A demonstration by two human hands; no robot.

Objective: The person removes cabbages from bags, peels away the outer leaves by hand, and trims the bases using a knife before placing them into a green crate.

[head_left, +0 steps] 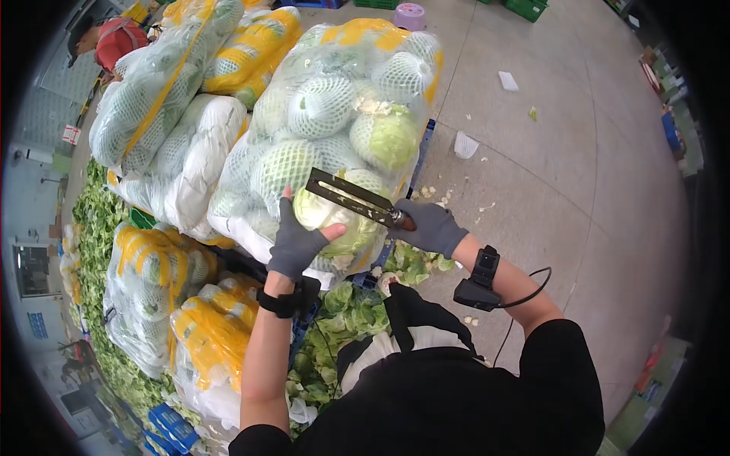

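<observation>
A pale green cabbage head [351, 240] lies on top of a bagged pile of net-wrapped heads. My left hand [297, 242], in a grey fingerless glove, holds its left side, with the thumb across the front; the other fingers are partly hidden. In my gloved right hand [432, 228] is the wooden handle of a knife [351, 199] with a long, dark, slotted blade. The blade lies across the cabbage's upper part, and pale bits cling to the metal. Just behind sits another bare cabbage [386, 140] with whitish scraps beside it.
Clear bags with yellow bands [163, 91] are stacked at the left. Loose green leaves [95, 243] cover the floor there and also lie near my feet. A blue pallet [426, 148] edge shows under the pile. A person in red [120, 44] is at the upper left.
</observation>
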